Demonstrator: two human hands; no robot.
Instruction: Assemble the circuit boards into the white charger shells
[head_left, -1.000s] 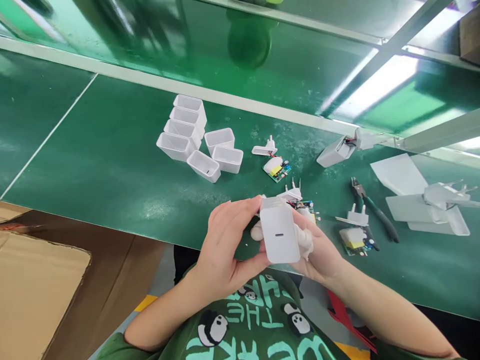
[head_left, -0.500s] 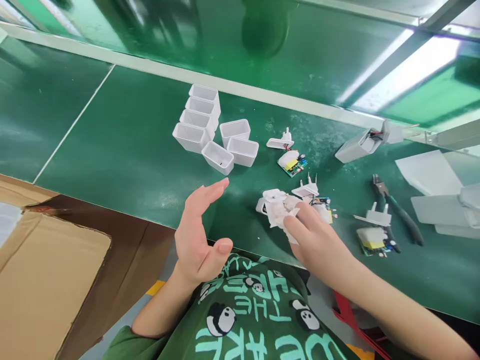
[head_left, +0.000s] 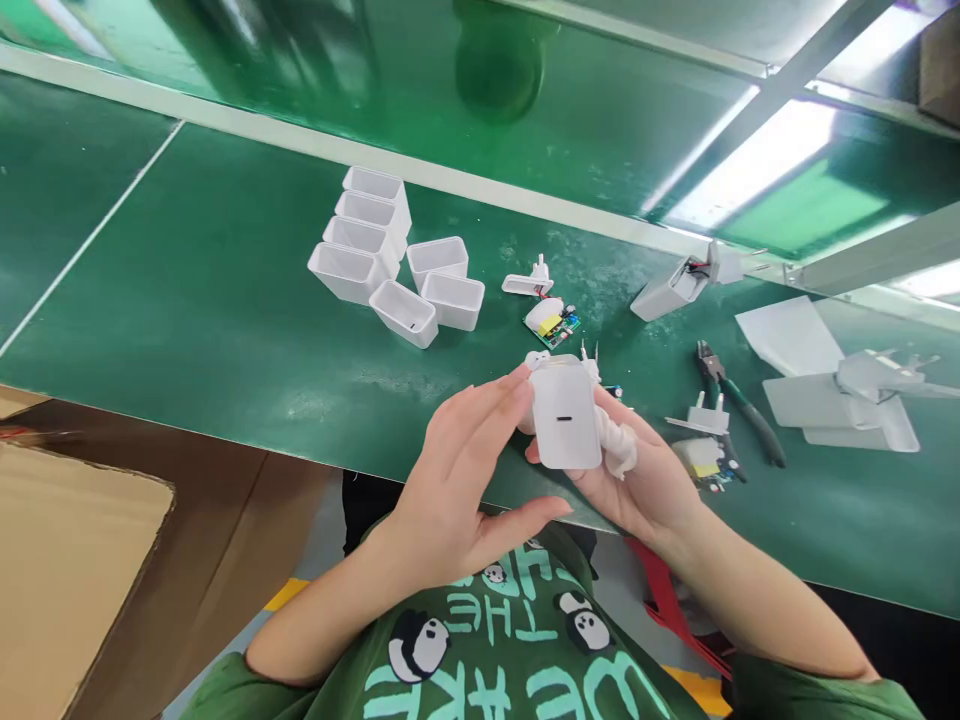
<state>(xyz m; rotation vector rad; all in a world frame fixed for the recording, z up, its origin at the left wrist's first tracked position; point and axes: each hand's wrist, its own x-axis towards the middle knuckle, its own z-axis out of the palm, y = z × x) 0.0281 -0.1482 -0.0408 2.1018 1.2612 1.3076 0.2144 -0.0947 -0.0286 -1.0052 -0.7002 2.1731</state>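
A white charger housing [head_left: 562, 415] with a small slot in its face is held upright above the near edge of the green table [head_left: 187, 300]. My right hand [head_left: 637, 480] grips it from behind and below, with a crumpled white wipe [head_left: 619, 450] tucked against it. My left hand [head_left: 461, 480] has its fingers stretched out, fingertips touching the housing's left side. Just behind the housing lies a plug piece [head_left: 589, 365] with wires.
Several empty white housings [head_left: 390, 275] stand clustered at the back left. Circuit boards with plug pieces [head_left: 551, 320] [head_left: 705, 450] lie on the table, with pliers [head_left: 739, 405] and a charger [head_left: 675, 285] further right. White parts [head_left: 840, 390] sit at far right. Cardboard [head_left: 67, 560] lies lower left.
Half a second ago the housing lay on the table under my right hand and my left hand hung open apart. Now the housing is lifted and both hands meet on it.
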